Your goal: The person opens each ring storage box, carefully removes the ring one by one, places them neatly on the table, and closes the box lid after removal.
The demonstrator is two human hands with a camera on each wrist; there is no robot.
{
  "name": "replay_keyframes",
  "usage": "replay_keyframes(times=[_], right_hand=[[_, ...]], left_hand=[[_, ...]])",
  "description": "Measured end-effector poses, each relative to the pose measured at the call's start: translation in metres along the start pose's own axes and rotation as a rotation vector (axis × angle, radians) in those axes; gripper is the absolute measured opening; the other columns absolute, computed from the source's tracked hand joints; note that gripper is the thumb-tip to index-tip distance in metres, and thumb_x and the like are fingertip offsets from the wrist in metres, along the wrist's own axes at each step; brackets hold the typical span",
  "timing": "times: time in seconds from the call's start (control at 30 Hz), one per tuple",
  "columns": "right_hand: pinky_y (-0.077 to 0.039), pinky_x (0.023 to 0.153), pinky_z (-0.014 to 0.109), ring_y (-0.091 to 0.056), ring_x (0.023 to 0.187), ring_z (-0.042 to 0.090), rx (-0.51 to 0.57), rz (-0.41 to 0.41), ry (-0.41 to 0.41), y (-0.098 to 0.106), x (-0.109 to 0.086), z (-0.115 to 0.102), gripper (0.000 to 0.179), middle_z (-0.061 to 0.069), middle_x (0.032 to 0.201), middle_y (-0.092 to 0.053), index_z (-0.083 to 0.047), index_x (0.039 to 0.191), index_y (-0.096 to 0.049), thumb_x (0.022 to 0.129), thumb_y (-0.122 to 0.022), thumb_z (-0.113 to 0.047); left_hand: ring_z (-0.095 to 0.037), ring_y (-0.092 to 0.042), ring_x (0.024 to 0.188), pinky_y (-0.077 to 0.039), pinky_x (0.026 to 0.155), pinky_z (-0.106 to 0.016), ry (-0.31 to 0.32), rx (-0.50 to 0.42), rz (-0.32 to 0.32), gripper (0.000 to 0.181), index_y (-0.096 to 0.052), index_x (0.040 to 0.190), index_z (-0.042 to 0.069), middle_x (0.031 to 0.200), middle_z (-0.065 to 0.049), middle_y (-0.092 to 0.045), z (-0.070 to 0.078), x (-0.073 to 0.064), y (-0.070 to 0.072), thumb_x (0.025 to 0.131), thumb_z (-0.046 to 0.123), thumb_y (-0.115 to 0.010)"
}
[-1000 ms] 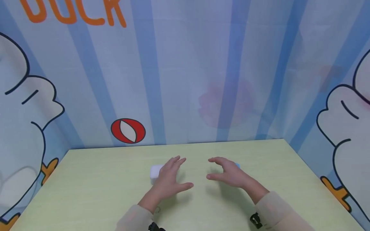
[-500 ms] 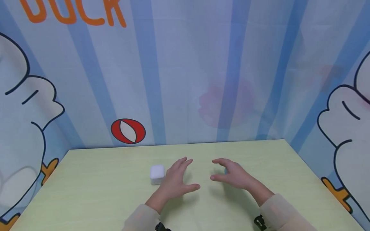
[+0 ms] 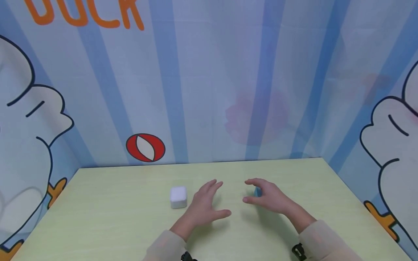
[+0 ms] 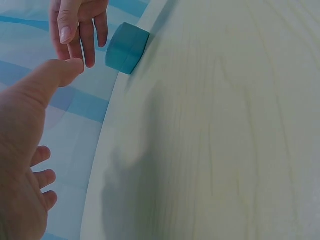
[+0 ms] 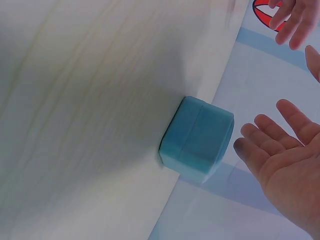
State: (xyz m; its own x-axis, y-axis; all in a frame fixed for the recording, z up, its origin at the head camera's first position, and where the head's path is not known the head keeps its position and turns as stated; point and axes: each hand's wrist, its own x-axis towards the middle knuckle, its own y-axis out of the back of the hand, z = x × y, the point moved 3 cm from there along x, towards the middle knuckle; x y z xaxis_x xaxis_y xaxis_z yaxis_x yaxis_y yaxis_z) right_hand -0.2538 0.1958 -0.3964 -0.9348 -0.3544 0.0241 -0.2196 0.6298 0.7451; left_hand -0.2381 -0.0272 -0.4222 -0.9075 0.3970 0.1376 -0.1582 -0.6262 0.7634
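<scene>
A small teal box [image 5: 197, 137] with rounded edges and a seam round it stands on the table. My right hand [image 3: 269, 197] is over it, thumb and fingers spread apart; in the head view only a bit of the teal box [image 3: 258, 192] shows between them. The right wrist view has the fingers [image 5: 272, 135] beside the box, holding nothing. My left hand [image 3: 204, 206] is held above the table, fingers extended and thumb out, with nothing in its grasp. Just left of it sits a white rounded box [image 3: 178, 197].
The pale wooden table [image 3: 124, 217] ends at a striped blue curtain [image 3: 209, 90] with cartoon ducks and a red ball [image 3: 145, 147] printed on it. Dark straps [image 3: 298, 251] sit at both wrists, below light sleeves [image 3: 323, 239].
Both hands have drifted to the right. The white box, partly covered by the left hand before, is now fully in sight. More of the teal box shows between the right thumb and fingers.
</scene>
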Motion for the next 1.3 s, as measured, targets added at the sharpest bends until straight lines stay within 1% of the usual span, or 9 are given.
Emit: replay_keyframes(times=[0.3, 0.43, 0.57, 0.67, 0.8, 0.97, 1.13, 1.3], right_hand=[[-0.038, 0.103, 0.056, -0.044, 0.130, 0.038, -0.016, 0.012, 0.007, 0.004, -0.002, 0.004, 0.067, 0.015, 0.137, -0.052, -0.006, 0.133, -0.052, 0.082, -0.069, -0.046], [-0.039, 0.102, 0.056, -0.045, 0.128, 0.039, -0.023, 0.019, 0.006, 0.007, -0.004, 0.005, 0.065, 0.016, 0.137, -0.051, -0.007, 0.133, -0.052, 0.083, -0.069, -0.044], [-0.040, 0.101, 0.055, -0.045, 0.129, 0.038, -0.024, 0.018, -0.002, 0.009, -0.004, 0.007, 0.065, 0.015, 0.138, -0.051, -0.007, 0.133, -0.052, 0.083, -0.069, -0.045], [-0.040, 0.101, 0.055, -0.045, 0.129, 0.038, -0.023, 0.015, -0.009, 0.011, -0.005, 0.008, 0.068, 0.015, 0.138, -0.051, -0.008, 0.134, -0.051, 0.082, -0.069, -0.048], [-0.040, 0.101, 0.055, -0.045, 0.128, 0.039, -0.026, 0.017, 0.000, 0.014, -0.008, 0.010, 0.068, 0.015, 0.138, -0.051, -0.007, 0.133, -0.051, 0.082, -0.069, -0.047], [-0.040, 0.101, 0.055, -0.045, 0.128, 0.041, -0.029, 0.025, 0.005, 0.016, -0.012, 0.014, 0.067, 0.016, 0.138, -0.051, -0.006, 0.133, -0.051, 0.082, -0.069, -0.045], [-0.041, 0.100, 0.056, -0.045, 0.128, 0.042, -0.028, 0.031, 0.009, 0.019, -0.013, 0.016, 0.065, 0.017, 0.138, -0.050, -0.005, 0.134, -0.051, 0.083, -0.070, -0.041], [-0.041, 0.099, 0.056, -0.044, 0.128, 0.041, -0.019, 0.035, 0.014, 0.021, -0.015, 0.018, 0.065, 0.017, 0.138, -0.050, -0.005, 0.134, -0.051, 0.083, -0.070, -0.041]], left_hand=[[-0.036, -0.027, 0.140, -0.019, 0.112, -0.059, -0.031, 0.043, -0.002, 0.086, -0.035, 0.145, 0.012, 0.152, -0.014, -0.030, 0.001, 0.005, -0.006, 0.077, 0.048, -0.073], [-0.035, -0.026, 0.141, -0.021, 0.112, -0.058, -0.018, 0.031, -0.014, 0.087, -0.034, 0.145, 0.012, 0.153, -0.012, -0.028, 0.003, 0.007, -0.008, 0.077, 0.049, -0.073], [-0.032, -0.024, 0.142, -0.024, 0.112, -0.055, -0.003, 0.026, -0.026, 0.089, -0.032, 0.146, 0.012, 0.154, -0.009, -0.027, 0.004, 0.009, -0.012, 0.076, 0.049, -0.073], [-0.032, -0.024, 0.143, -0.024, 0.113, -0.055, 0.002, 0.025, -0.034, 0.089, -0.032, 0.146, 0.012, 0.154, -0.009, -0.027, 0.004, 0.009, -0.014, 0.076, 0.049, -0.073], [-0.032, -0.024, 0.143, -0.024, 0.113, -0.055, 0.000, 0.022, -0.036, 0.089, -0.033, 0.146, 0.011, 0.154, -0.010, -0.028, 0.006, 0.008, -0.017, 0.076, 0.048, -0.074], [-0.031, -0.026, 0.142, -0.026, 0.112, -0.053, -0.006, 0.035, -0.040, 0.089, -0.033, 0.145, 0.011, 0.153, -0.010, -0.029, 0.008, 0.009, -0.022, 0.076, 0.049, -0.073], [-0.030, -0.027, 0.142, -0.027, 0.112, -0.053, 0.000, 0.050, -0.043, 0.089, -0.033, 0.145, 0.011, 0.153, -0.009, -0.029, 0.009, 0.012, -0.026, 0.076, 0.050, -0.073], [-0.030, -0.027, 0.142, -0.027, 0.112, -0.052, 0.009, 0.059, -0.051, 0.089, -0.033, 0.145, 0.012, 0.153, -0.009, -0.030, 0.010, 0.015, -0.028, 0.075, 0.051, -0.073]])
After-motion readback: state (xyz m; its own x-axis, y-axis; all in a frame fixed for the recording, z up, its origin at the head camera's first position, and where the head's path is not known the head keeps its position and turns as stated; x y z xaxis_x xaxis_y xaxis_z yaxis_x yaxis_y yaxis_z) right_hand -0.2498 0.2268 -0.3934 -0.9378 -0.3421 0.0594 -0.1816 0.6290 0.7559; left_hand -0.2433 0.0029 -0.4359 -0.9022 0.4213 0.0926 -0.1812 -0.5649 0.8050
